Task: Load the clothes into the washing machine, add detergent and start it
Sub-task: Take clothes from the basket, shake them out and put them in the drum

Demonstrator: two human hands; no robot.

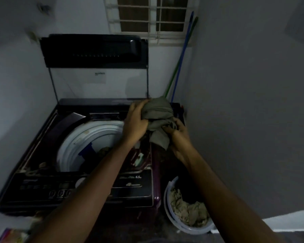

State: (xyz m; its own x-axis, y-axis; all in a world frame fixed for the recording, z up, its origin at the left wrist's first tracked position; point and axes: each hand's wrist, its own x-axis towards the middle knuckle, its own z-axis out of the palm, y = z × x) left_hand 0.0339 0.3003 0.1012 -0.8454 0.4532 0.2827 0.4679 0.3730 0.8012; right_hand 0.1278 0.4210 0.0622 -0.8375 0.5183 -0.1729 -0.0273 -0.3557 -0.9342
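Olive-grey cloth, a bunched garment (156, 114), is held up by 2 hands over the right rear corner of the washing machine (33, 148). It is just to the right of the white drum opening (77, 137) and not yet inside it. In the head view, the only 1 given, the left hand (135, 123) is seen with its fingers (138, 106) curled round the upper side of the bundle. A lower fold is gripped by the right hand (179, 137), whose fingertips are tucked into the cloth. The lid (95, 51) is stood upright against the wall. Some clothes (104, 151) can be dimly made out in the drum already. On the floor to the right of the machine a pale bucket (166, 195) is set, with more laundry (188, 213) in it.

The loading step is judged to be in hand and unfinished. Next, the garment would need to be carried left over the opening and let go, and the bucket emptied likewise. Detergent and the start button are left for afterwards.
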